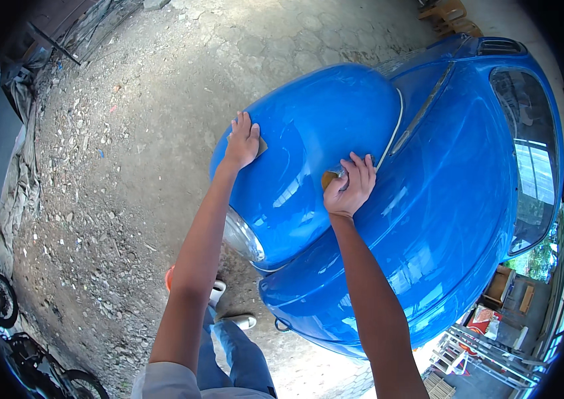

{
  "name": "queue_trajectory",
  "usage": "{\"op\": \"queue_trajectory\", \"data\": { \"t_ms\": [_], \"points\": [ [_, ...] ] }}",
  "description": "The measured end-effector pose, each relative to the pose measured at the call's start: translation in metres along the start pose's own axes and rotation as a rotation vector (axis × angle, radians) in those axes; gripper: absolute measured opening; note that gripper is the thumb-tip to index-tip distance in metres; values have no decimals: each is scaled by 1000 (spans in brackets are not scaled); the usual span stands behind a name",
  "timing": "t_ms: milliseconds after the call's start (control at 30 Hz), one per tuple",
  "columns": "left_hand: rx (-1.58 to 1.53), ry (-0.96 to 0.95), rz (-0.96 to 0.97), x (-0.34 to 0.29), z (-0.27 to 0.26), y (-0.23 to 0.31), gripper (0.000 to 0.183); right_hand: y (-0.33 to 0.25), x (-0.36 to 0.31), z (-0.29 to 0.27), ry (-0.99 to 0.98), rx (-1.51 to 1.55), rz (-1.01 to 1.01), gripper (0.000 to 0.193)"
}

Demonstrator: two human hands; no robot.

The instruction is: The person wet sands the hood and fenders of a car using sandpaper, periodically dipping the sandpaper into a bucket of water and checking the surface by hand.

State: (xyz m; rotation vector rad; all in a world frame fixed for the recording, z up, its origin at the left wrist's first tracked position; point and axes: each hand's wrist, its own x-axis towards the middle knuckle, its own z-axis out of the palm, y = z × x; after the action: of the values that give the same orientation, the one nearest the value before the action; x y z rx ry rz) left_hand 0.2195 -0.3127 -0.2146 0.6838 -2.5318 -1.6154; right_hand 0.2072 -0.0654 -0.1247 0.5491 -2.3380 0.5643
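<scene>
A glossy blue car fender bulges up in front of me, beside the blue hood of the same car. My left hand lies on the fender's left side, pressing a small brown piece of sandpaper whose edge shows by the thumb. Near the seam between fender and hood, my right hand is curled round another brown piece of sandpaper. The fingers partly hide both pieces. A pale strip runs along the fender's far right edge.
A headlight sits at the fender's near end. My feet in light shoes stand close to the car. Gravelly ground spreads left, with a motorcycle at lower left. Brown chairs are far right; wooden pieces lie lower right.
</scene>
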Motion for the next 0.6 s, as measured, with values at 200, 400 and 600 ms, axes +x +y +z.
{"op": "queue_trajectory", "data": {
  "t_ms": [200, 400, 600],
  "points": [
    [-24, 111, 113, -73, 20, -9, 61, 6, 0, -2, -14, -23, -18, 30],
    [135, 78, 13, -72, 17, 14, 58, 17, -2, -9, -17, -41, -15, 30],
    [-36, 98, -50, 39, 1, -8, 70, -3, -5, 3, -7, -11, -5, 29]
  ]
}}
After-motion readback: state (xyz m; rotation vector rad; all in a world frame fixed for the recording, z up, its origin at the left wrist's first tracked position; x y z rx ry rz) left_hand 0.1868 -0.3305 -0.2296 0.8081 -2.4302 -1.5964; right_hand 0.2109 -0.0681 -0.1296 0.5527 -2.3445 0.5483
